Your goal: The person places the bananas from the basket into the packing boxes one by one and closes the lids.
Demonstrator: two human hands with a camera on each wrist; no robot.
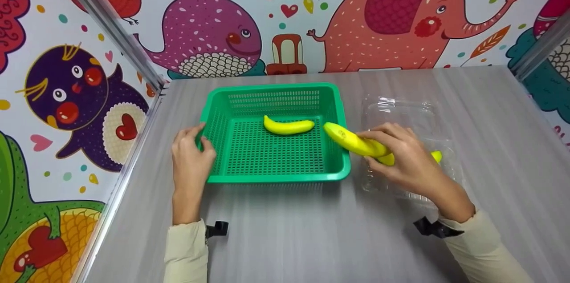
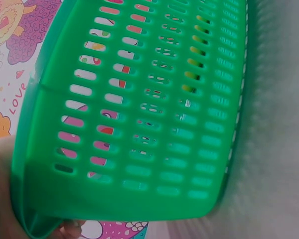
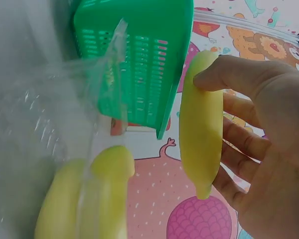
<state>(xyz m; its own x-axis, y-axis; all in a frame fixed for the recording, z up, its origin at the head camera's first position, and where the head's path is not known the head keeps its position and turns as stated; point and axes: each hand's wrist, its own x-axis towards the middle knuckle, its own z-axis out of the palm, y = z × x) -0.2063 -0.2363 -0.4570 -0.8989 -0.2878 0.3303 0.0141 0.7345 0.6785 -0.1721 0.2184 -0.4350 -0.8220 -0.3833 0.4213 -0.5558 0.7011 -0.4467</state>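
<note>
The right hand [image 1: 406, 155] pinches a banana [image 1: 352, 141] whose tip is near the right rim of the green basket [image 1: 276, 178], and releasing too early could drop it onto the counter [image 1: 311, 238], while the left hand [image 1: 191, 156] seems to grip the opposite rim, its contact partly hidden

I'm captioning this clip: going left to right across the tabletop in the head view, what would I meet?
Left hand → loose banana in the green basket → held banana → right hand.
</note>
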